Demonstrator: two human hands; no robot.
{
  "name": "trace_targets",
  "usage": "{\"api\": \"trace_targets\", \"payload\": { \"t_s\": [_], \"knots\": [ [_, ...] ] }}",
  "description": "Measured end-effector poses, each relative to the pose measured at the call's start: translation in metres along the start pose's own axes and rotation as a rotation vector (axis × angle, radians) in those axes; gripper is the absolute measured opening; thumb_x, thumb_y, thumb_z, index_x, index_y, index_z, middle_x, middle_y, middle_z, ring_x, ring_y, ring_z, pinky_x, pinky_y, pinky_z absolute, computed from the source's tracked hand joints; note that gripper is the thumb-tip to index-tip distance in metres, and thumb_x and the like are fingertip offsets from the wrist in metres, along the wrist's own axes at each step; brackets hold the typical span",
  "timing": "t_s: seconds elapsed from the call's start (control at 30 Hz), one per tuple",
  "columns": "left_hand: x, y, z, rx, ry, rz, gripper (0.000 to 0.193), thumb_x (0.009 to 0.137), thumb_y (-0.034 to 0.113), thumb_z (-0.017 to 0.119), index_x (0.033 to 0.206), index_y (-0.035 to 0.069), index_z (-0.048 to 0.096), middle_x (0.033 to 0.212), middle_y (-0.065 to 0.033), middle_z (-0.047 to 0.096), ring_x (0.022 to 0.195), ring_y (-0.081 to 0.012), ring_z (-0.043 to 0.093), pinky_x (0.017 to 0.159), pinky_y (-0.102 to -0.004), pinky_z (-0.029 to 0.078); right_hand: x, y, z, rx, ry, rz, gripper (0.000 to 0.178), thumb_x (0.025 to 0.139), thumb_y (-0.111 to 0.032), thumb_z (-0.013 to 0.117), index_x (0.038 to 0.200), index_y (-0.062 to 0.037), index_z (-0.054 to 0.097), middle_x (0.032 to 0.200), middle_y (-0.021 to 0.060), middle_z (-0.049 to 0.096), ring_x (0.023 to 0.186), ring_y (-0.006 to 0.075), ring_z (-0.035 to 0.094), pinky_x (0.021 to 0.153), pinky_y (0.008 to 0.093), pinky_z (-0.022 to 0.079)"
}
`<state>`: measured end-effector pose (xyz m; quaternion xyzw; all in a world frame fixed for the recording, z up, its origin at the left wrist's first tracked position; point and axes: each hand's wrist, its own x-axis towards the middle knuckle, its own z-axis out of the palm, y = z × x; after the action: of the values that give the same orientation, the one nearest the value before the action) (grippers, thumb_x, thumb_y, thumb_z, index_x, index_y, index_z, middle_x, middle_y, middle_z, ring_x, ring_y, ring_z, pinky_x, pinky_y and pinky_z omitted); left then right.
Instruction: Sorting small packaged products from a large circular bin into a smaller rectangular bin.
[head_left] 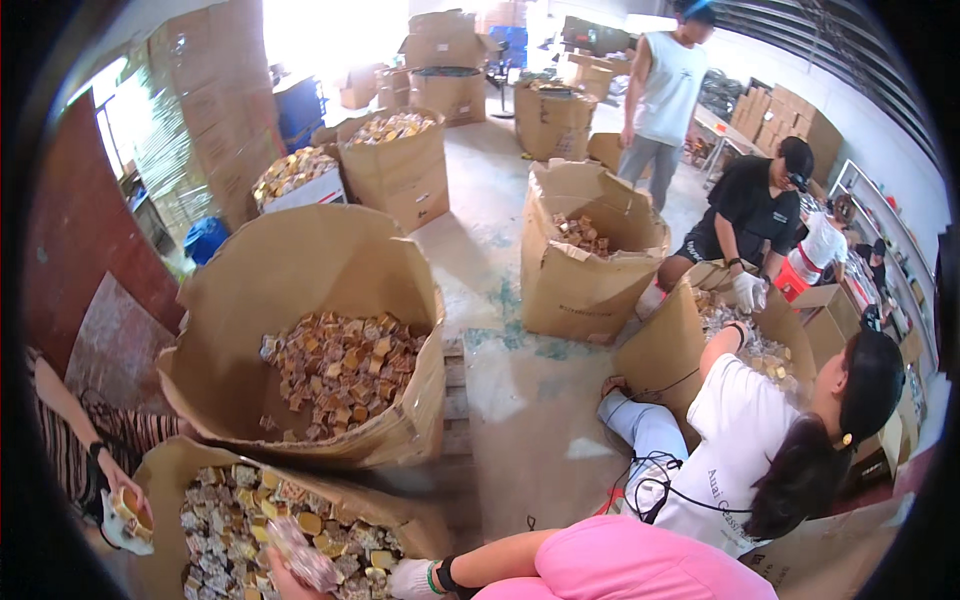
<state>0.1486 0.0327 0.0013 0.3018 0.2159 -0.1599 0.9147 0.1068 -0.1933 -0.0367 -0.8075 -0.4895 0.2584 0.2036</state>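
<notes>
My left hand [283, 575] rises from the lower edge and grips a clear-wrapped bundle of small packets [300, 555]. It is over the nearest open cardboard box [165, 470], which is full of gold and silver wrapped packets [240, 510]. My right hand [411, 578] wears a white glove and a dark and green wristband. It lies at that box's right rim, on the end of a forearm coming out of a pink sleeve [620, 560]. Its fingers are cut off by the frame edge, so its grip is unclear.
A taller box [300, 260] of brown and gold packets stands just behind. At the left, another person's gloved hand [122, 512] holds gold packets. A person in white [740, 440] sits at right, beside one in black [750, 215]. More boxes and a standing person [665, 95] fill the back.
</notes>
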Motion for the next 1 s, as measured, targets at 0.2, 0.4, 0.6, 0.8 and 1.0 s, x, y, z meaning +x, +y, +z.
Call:
{"api": "trace_targets", "payload": {
  "t_s": [0.2, 0.4, 0.6, 0.8, 1.0],
  "knots": [
    [0.071, 0.059, 0.2, 0.196, -0.048, 0.188, 0.06, 0.088, 0.056, 0.037, 0.131, 0.014, 0.034, 0.12, -0.0108, 0.048, 0.106, -0.0289, 0.049, 0.085, -0.0513, 0.04, -0.009, -0.005, -0.005, 0.006, -0.002, -0.012, 0.023, 0.072, -0.022, 0.054, 0.085, -0.0089, 0.067, 0.082, 0.0132, 0.065, 0.078, 0.0314, 0.062, 0.069, 0.0407, 0.049],
    [0.087, 0.042, 0.116, 0.561, -0.004, 0.059, 0.043, 0.086, 0.043, 0.047, 0.121, 0.019, 0.045, 0.105, -0.0032, 0.055, 0.105, -0.0202, 0.05, 0.082, -0.0438, 0.04, -0.014, -0.005, -0.015, 0.068, 0.017, -0.009, 0.026, 0.072, -0.024, 0.055, 0.087, -0.0064, 0.067, 0.084, 0.0136, 0.065, 0.078, 0.031, 0.062, 0.069, 0.0408, 0.048],
    [0.127, 0.002, -0.081, 0.764, 0.187, 0.009, 0.035, 0.081, 0.044, 0.055, 0.095, 0.011, 0.055, 0.092, -0.0049, 0.06, 0.082, -0.0218, 0.057, 0.063, -0.0396, 0.046, -0.01, -0.003, -0.009, 0.079, 0.061, -0.006, 0.026, 0.072, -0.025, 0.055, 0.085, -0.0068, 0.067, 0.083, 0.0139, 0.065, 0.079, 0.031, 0.062, 0.069, 0.0405, 0.049],
    [0.139, -0.044, -0.128, 1.4, 0.079, 0.134, 0.044, 0.079, 0.044, 0.057, 0.109, 0.012, 0.05, 0.099, -0.0068, 0.06, 0.086, -0.0231, 0.058, 0.067, -0.0395, 0.048, 0.004, 0.007, 0.02, 0.048, 0.002, -0.002, 0.025, 0.072, -0.026, 0.054, 0.083, -0.0076, 0.068, 0.082, 0.0137, 0.065, 0.077, 0.0305, 0.063, 0.068, 0.0407, 0.049],
    [0.02, -0.09, -0.221, 1.996, 0.178, 0.124, 0.057, 0.077, 0.045, 0.059, 0.122, 0.013, 0.045, 0.106, -0.0086, 0.059, 0.09, -0.0244, 0.059, 0.072, -0.0395, 0.049, 0.019, 0.012, 0.04, 0.037, 0.084, 0.025, 0.017, 0.066, -0.018, 0.055, 0.069, -0.0078, 0.068, 0.07, 0.014, 0.064, 0.068, 0.0326, 0.062, 0.061, 0.041, 0.049]
  ]
}}
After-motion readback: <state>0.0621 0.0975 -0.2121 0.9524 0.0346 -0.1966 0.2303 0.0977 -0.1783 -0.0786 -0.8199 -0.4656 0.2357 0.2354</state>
